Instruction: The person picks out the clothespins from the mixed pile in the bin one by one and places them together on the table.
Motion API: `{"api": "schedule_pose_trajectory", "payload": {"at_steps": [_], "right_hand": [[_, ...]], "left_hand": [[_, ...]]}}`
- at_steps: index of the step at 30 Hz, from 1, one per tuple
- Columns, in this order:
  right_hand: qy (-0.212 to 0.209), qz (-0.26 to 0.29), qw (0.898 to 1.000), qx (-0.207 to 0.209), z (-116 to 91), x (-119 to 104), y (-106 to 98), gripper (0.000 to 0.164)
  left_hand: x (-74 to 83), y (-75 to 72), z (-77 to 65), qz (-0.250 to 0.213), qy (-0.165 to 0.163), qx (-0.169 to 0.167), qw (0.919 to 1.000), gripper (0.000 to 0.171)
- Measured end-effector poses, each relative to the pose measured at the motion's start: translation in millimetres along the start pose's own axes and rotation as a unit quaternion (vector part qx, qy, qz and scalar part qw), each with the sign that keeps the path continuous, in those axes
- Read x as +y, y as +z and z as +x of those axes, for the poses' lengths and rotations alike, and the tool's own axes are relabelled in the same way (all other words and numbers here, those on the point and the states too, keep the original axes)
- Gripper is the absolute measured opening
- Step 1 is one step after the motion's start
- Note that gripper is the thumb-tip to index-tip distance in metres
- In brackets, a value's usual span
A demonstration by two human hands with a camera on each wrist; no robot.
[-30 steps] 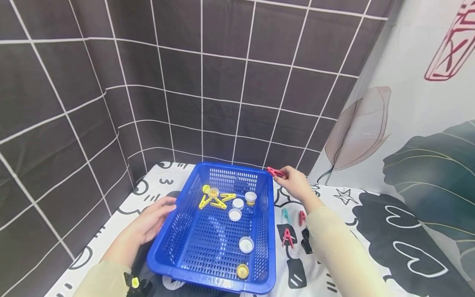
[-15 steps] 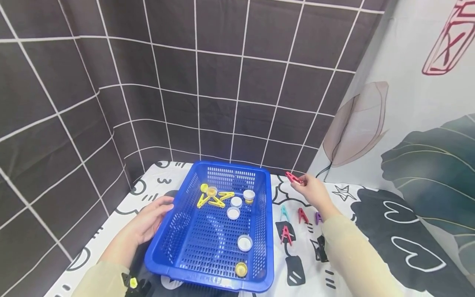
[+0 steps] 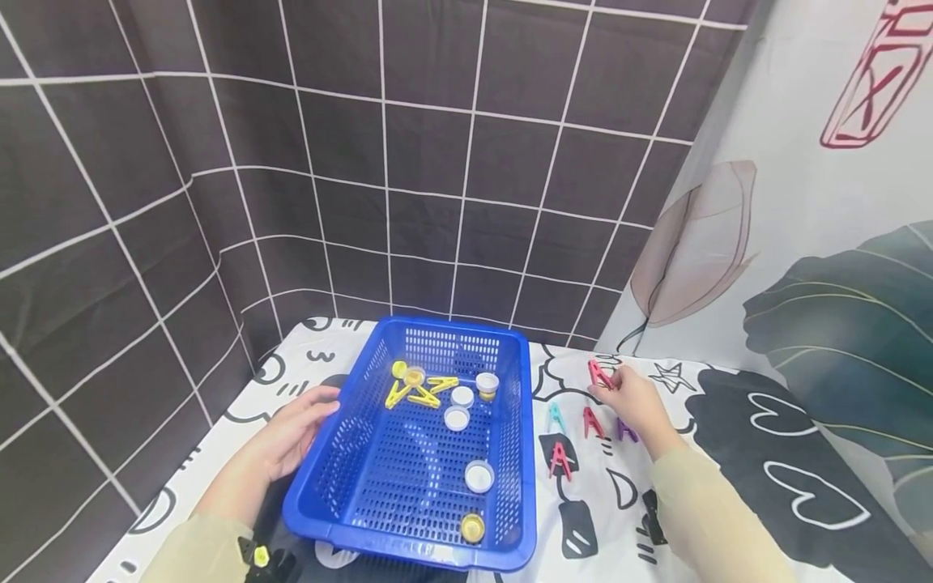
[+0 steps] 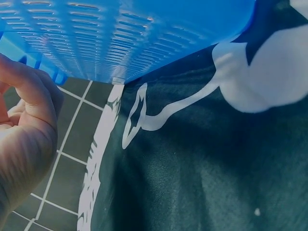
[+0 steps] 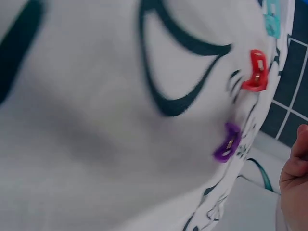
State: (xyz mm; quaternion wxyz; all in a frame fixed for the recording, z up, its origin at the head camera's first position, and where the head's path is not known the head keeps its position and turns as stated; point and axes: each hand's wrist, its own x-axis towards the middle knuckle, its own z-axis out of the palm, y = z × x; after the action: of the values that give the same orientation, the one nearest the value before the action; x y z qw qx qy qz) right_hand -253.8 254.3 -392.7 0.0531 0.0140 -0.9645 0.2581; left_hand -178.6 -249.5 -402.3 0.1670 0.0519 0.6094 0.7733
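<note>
My right hand [image 3: 636,405] pinches a red clothespin [image 3: 599,374] above the cloth, right of the blue basket [image 3: 530,453]. Below that hand lie a purple clothespin [image 3: 625,431] and another red clothespin [image 3: 592,423]. A teal clothespin [image 3: 556,419] and a pinkish-red clothespin [image 3: 560,461] lie closer to the basket. In the right wrist view the held clothespin is out of sight, and only part of the hand [image 5: 294,175] shows. At the basket's left rim, my left hand [image 3: 299,433] touches the outer edge with its fingertips, fingers loosely bent.
Inside the basket are several yellow clothespins [image 3: 424,397], white bottle caps [image 3: 479,476] and yellowish caps [image 3: 472,528]. A patterned cloth [image 3: 583,486] covers the table. Dark grid-patterned fabric [image 3: 430,162] hangs behind, and a leaf-print curtain [image 3: 845,308] at the right.
My right hand has carried the red clothespin from the basket's far right corner rightward and down toward the loose clothespins. The purple clothespin has come into view. My left hand stays at the rim.
</note>
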Motion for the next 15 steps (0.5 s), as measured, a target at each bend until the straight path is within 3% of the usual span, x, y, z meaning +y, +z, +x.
{"api": "schedule_pose_trajectory", "payload": {"at_steps": [7, 15], "right_hand": [[0.013, 0.001, 1.0, -0.004, -14.9, 14.4, 5.8, 0.039], [0.013, -0.009, 1.0, 0.011, -30.5, 15.8, 13.8, 0.039]], "left_hand": [[-2.5, -1.8, 1.4, 0.002, -0.004, 0.001, 1.0, 0.019], [-1.8, -2.1, 1.7, -0.003, -0.002, -0.01, 0.9999, 0.02]]}}
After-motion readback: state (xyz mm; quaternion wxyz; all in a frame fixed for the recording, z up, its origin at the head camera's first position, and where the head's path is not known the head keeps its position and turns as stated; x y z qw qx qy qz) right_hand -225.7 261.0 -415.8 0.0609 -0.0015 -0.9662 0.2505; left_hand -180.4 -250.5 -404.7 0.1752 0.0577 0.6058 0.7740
